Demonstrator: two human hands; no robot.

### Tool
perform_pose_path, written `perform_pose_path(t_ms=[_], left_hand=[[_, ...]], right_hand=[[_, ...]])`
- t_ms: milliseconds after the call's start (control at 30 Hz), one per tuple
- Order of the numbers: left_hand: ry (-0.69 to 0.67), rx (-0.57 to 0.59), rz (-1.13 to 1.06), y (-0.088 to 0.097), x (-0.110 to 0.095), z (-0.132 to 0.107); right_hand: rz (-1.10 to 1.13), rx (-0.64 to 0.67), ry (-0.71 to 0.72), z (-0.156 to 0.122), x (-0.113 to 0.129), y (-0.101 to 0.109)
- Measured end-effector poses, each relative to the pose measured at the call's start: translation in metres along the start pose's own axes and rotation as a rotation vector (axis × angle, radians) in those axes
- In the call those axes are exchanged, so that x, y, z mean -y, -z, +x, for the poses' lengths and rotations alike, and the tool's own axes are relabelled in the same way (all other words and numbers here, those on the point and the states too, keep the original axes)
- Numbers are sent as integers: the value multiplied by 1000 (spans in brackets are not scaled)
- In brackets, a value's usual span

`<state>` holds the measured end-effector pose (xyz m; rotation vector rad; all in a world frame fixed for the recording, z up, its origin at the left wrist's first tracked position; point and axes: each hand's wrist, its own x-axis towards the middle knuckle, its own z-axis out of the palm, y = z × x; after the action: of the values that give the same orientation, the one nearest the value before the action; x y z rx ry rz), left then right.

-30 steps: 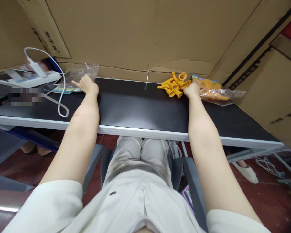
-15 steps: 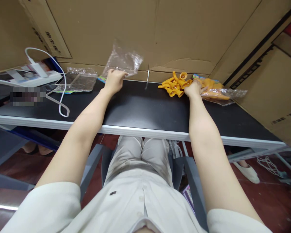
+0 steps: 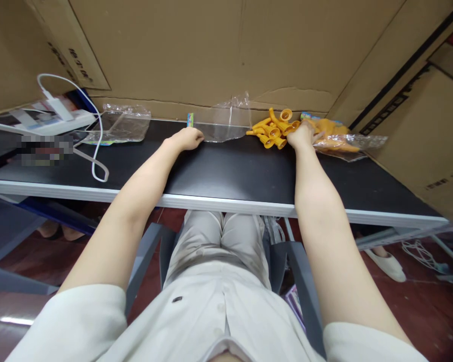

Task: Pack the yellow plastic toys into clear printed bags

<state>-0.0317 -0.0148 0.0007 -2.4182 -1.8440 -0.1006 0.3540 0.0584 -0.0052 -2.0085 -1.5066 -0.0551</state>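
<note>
My left hand [image 3: 189, 138] is closed on a clear plastic bag [image 3: 228, 120] with a blue and green header. The bag stretches to the right above the black table and looks empty. My right hand [image 3: 301, 134] is closed at the right edge of a pile of yellow plastic toy pipes [image 3: 274, 131] with cup-shaped ends. What its fingers grip is hidden behind the hand. Touching or just beside that hand on the right lies another clear bag [image 3: 373, 145], with orange-yellow pieces showing through its film.
Another clear bag [image 3: 124, 125] lies flat on the left of the black table [image 3: 226, 173]. Further left are a white power strip [image 3: 60, 123], a white cable [image 3: 99, 151] and a blurred-out item [image 3: 43, 151] with a strap. A cardboard wall [image 3: 196, 55] stands behind.
My left hand has moved slightly right and down. The bag in it has swung from upright to stretched out sideways, towards the yellow pile. My right hand has stayed in place.
</note>
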Motion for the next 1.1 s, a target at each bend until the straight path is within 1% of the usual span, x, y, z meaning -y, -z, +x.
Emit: perform_pose_path(t_ms=[100,200,333,467,500,567,700,767,833,933,1033,1100], left_hand=[[142,46,-21,3,12,-4],[254,57,-25,1,24,-4],[339,69,-52,-5,37,-4],[397,71,-68,-9,42,-3],[418,65,-67,-9,43,-2],[452,52,-72,-11,45,-1],[481,23,-83,-16,51,3],[485,7,-88,-18,54,5],[481,-2,-94,-19,55,5],[490,22,-80,-19,54,4],[496,66,-62,-18,53,2],[489,74,-66,-19,53,2]], right_hand=[[-26,18,1,-1,1,1],[-16,25,-14,-2,1,2],[23,-35,10,-7,6,8],[26,-110,102,-15,26,21],[23,-105,127,-17,33,24],[18,-37,173,-22,46,26],[-17,122,219,-29,62,19],[-71,181,213,-32,63,16],[-54,218,207,-33,62,15],[38,226,200,-36,63,18],[-72,184,188,-44,70,23],[-139,160,175,-50,75,27]])
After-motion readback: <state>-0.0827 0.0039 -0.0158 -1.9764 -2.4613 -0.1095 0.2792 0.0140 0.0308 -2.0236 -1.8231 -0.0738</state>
